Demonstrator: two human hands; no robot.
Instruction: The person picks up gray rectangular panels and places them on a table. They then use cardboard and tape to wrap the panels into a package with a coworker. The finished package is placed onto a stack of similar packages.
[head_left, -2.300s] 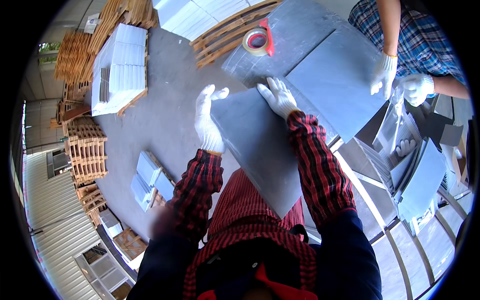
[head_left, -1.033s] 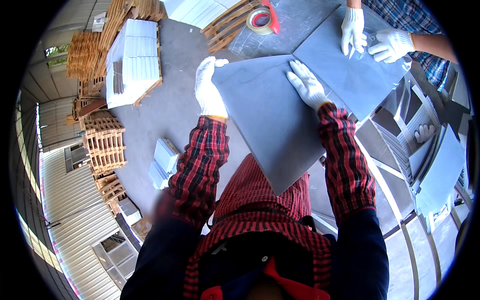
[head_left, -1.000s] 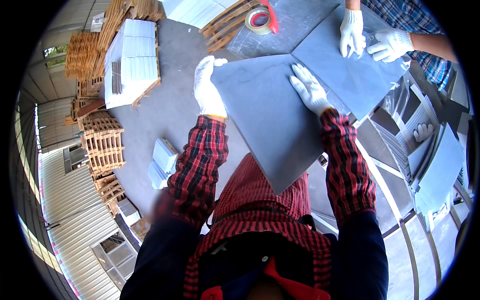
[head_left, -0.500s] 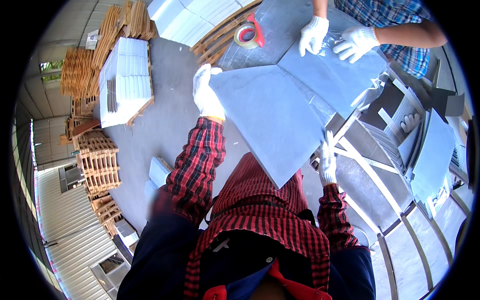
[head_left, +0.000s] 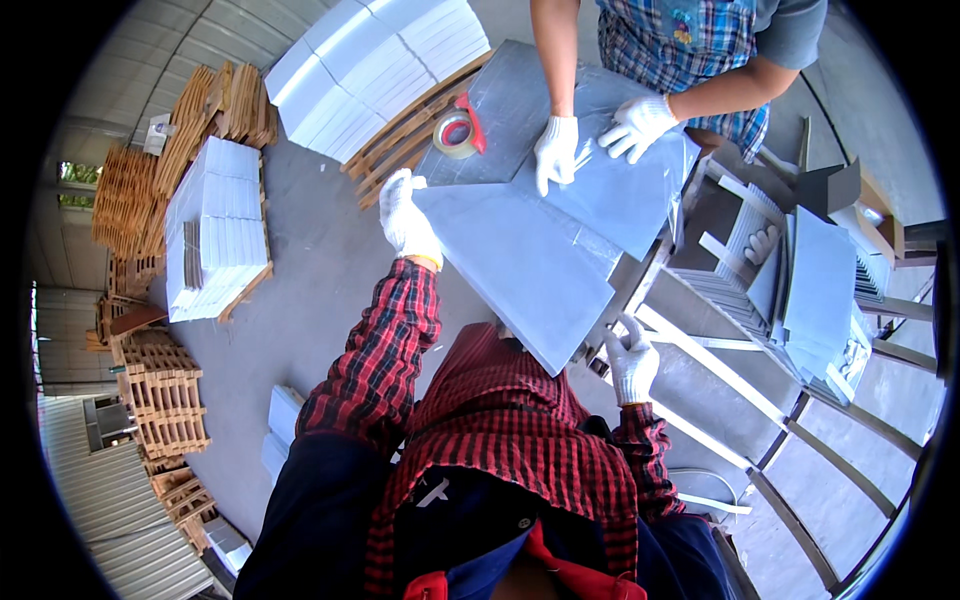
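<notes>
a broad pallet of white rectangular blocks (head_left: pixel 375 75) sits at the top, its rows tight and flat-faced on wooden slats; a smaller wrapped stack of white blocks (head_left: pixel 215 230) stands at the left, banded by a dark strip; bare wooden pallets (head_left: pixel 160 400) pile up along the left edge, rough and slatted; a grey metal frame table (head_left: pixel 700 300) with pale rails runs to the right; on it lies a large smooth grey square slab (head_left: pixel 530 265), matte, one corner pointing toward the person's chest, lying against a second grey slab (head_left: pixel 625 190) with a glossy film; thin grey panels (head_left: pixel 815 290) stand stacked further right; a roll of tan packing tape with a red dispenser (head_left: pixel 458 132) rests on the dark sheet at the top; the left hand (head_left: pixel 405 215), in a white knit glove, grips the slab's far left corner, fingers curled over the edge; the right hand (head_left: pixel 632 362), also gloved, is at the slab's near right edge, fingers partly bent, though whether it clasps the edge cannot be told; a co-worker's two gloved hands (head_left: pixel 555 150) press flat, fingers spread, on the filmed slab.
</notes>
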